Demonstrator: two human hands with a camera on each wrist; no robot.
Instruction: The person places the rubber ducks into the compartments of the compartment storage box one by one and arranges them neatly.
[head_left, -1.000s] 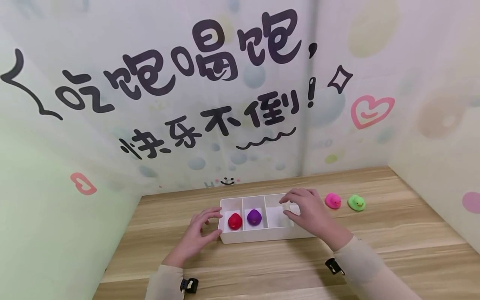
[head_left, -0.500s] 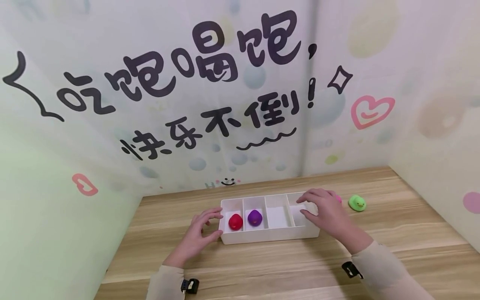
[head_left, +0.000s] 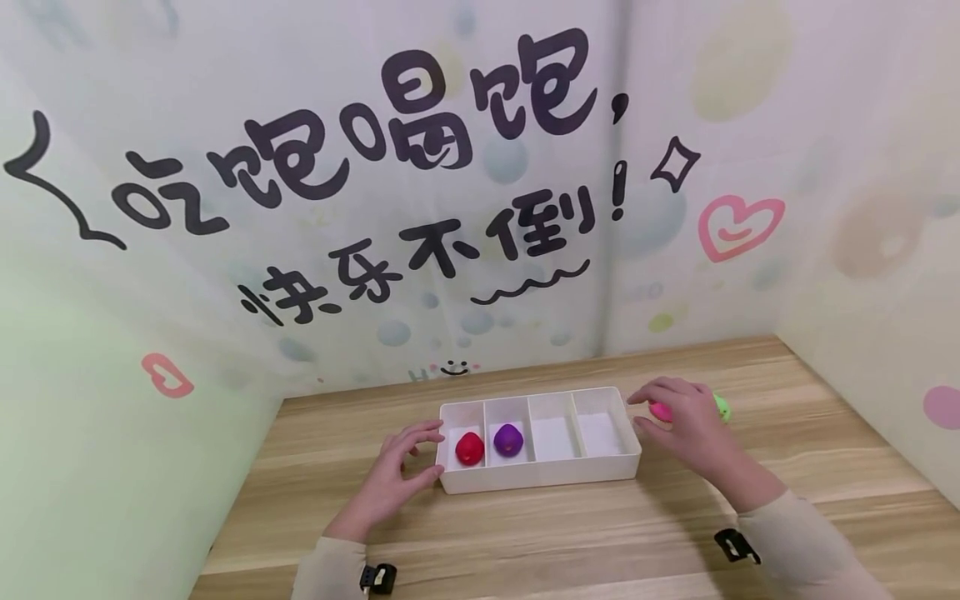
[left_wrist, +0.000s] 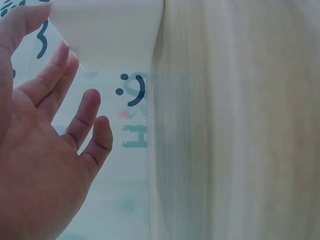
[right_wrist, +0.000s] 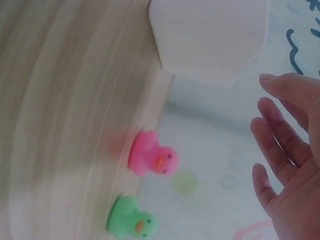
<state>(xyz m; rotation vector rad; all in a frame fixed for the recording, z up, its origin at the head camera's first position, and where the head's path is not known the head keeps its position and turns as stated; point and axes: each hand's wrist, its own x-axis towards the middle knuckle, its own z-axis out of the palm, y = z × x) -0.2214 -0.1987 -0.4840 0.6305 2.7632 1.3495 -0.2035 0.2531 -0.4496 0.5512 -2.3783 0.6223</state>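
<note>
Two hands are flanking one white box [head_left: 540,477], which is lying lengthwise across the wooden table [head_left: 525,542]. The left hand [head_left: 390,479] is touching the box's left end, its thumb and fingertips spread along the rim and not clasping it, probably to keep the box from sliding. The right hand [head_left: 686,425] is hovering just beyond the right end, thumb and fingers parted and loosely bent, with nothing between them.

One red toy [head_left: 469,448] is sitting in the leftmost compartment and one purple toy [head_left: 508,440] is sitting in the next; the dividers [head_left: 578,427] are presumably serving to give each toy its own place. One pink duck [right_wrist: 152,154] and one green duck [right_wrist: 131,217] are resting on the table past the box's right end, side by side but apart, perhaps so that the right hand is having them within reach. From the head camera that hand is partly hiding both ducks, yet the right wrist view is showing its fingers clear of them.

Altogether, four toys are showing, two inside the box and two outside; three dividers are making four compartments; two black devices [head_left: 378,577] are showing, one at each sleeve.
</note>
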